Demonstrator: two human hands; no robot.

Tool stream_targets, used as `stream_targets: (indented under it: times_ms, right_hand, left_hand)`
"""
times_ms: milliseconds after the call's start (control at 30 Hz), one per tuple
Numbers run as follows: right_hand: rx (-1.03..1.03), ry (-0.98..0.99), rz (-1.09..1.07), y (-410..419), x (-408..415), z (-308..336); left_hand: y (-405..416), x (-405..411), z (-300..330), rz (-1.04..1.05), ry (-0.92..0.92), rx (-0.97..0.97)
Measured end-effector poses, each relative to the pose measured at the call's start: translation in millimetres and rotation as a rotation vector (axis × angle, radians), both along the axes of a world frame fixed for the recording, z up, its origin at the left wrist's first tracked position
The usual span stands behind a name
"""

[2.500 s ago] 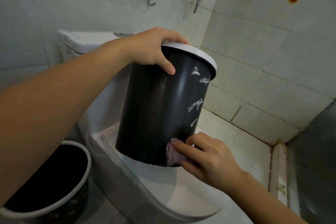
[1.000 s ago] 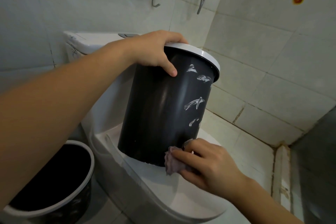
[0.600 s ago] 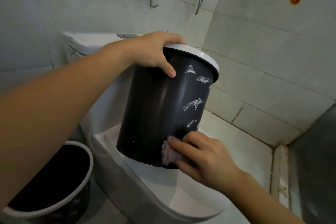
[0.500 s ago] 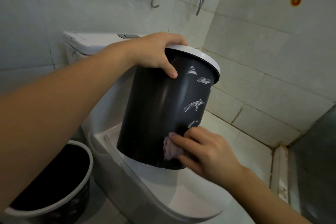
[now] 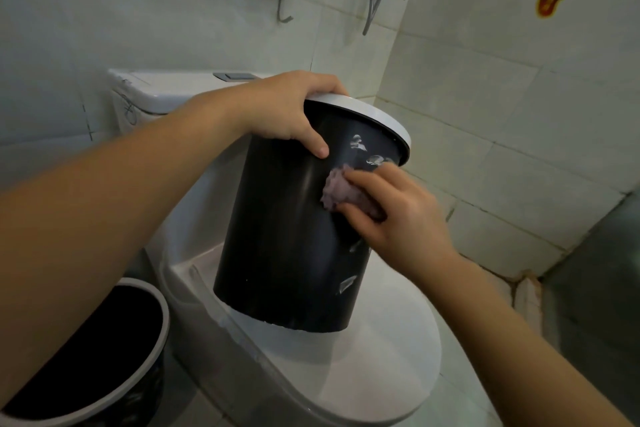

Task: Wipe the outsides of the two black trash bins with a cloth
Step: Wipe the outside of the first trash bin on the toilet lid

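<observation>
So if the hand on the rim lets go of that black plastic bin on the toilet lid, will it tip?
Probably: the black plastic bin stands tilted on the smooth white toilet lid. The left hand steadies its rim, so it is likely light, and the right hand's purple cloth pushes sideways.

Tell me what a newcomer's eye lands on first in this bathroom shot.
First, the round black plastic trash bin with a white rim, tilted on the closed white toilet lid at centre. The left hand grips its rim while the right hand presses a crumpled pale purple cloth against its upper side. A second black bin stands at lower left.
</observation>
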State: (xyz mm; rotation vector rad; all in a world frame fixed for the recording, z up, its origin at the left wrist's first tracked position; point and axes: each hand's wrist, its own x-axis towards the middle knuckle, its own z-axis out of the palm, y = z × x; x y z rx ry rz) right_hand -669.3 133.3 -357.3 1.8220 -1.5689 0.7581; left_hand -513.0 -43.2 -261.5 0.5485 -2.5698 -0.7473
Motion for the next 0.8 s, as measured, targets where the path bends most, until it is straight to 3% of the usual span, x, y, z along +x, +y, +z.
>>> stream_targets:
  times_ms: [133,367,800]
  right_hand:
    - [-0.003,0.023,-0.003,1.7,-2.0,-2.0]
    - [-0.113,-0.145,-0.162,-28.3,-1.2,39.0]
    - [-0.069,-0.165,-0.088,-15.7,-14.4,33.1]
  left_hand:
    - [1.2,-0.7,-1.3,0.002,0.009,0.004]
    - [3.0,-2.9,0.1,-0.01,-0.008,-0.022]
    - [3.7,1.4,1.1,-0.007,-0.018,-0.003]
